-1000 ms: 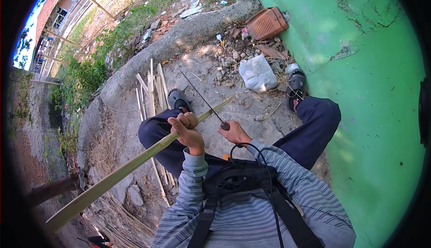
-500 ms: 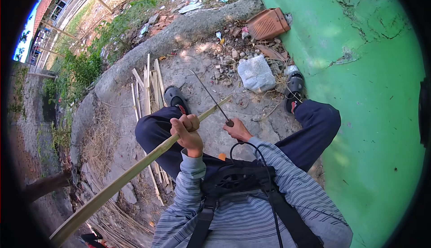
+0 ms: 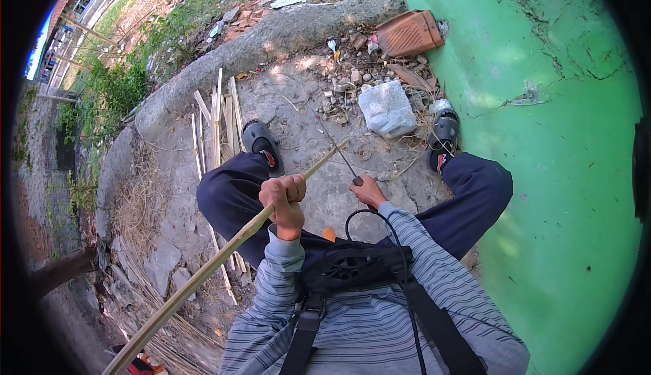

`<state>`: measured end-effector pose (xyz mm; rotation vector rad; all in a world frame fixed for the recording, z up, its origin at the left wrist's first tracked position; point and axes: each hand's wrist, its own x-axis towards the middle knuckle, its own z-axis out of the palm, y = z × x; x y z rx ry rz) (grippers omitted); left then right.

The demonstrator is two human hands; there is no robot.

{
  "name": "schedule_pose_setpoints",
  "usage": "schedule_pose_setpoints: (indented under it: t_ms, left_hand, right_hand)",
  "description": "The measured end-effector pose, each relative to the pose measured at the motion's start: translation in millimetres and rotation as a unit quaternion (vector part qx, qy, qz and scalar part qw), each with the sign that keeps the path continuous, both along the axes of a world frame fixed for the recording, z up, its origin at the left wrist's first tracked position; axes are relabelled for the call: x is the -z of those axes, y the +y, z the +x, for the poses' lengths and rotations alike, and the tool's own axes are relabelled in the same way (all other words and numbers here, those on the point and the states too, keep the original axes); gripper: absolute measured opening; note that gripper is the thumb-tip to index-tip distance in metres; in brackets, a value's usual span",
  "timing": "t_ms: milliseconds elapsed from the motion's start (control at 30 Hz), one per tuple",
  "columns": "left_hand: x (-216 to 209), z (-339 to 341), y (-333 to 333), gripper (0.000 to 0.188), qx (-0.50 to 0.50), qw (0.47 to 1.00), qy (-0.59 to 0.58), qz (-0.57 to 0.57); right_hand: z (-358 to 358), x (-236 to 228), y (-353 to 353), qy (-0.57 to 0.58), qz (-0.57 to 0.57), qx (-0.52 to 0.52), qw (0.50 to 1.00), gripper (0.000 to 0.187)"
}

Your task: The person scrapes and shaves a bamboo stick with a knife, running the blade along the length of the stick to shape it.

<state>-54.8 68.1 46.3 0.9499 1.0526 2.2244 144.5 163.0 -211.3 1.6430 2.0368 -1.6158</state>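
I sit on rough concrete ground with my legs spread. My left hand (image 3: 285, 202) is closed around a long pale bamboo strip (image 3: 203, 273), which runs from the lower left up to its tip between my knees. My right hand (image 3: 368, 190) grips the handle of a thin dark blade (image 3: 336, 152). The blade points up and away and meets the strip close to its tip.
A bundle of split bamboo slats (image 3: 217, 121) lies by my left shoe (image 3: 261, 143). A white bag (image 3: 388, 107) and a red clay tile (image 3: 410, 32) sit amid rubble near my right shoe (image 3: 444, 134). A green wall (image 3: 563, 171) stands at my right. A concrete curb (image 3: 271, 36) curves behind.
The strip's tip and the blade have shifted a little to the right, and my right hand has slid closer to my body. The view has tilted slightly.
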Motion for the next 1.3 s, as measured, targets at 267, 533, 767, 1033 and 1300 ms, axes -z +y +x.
schedule_pose_setpoints:
  t_ms: [267,533,767,1033,1300]
  left_hand:
    - [-15,-26,6,0.065,0.087,0.993,0.068,-0.032]
    - [-21,-19,7,0.058,0.097,0.986,0.096,-0.091]
    - [-30,-36,0,0.031,0.163,0.969,0.107,-0.149]
    - [-42,-26,9,0.034,0.083,0.981,0.051,-0.168]
    - [-83,-18,1,0.015,0.055,0.899,0.233,-0.368]
  right_hand:
    - [-15,2,2,0.060,0.019,-0.014,0.998,0.034]
    - [21,41,8,0.033,-0.001,0.020,0.999,0.025]
    - [-9,-4,9,0.130,0.016,-0.030,0.991,0.024]
    - [-6,-28,6,0.091,0.008,-0.008,0.996,0.029]
    - [-21,-84,4,0.195,0.071,-0.064,0.976,0.032]
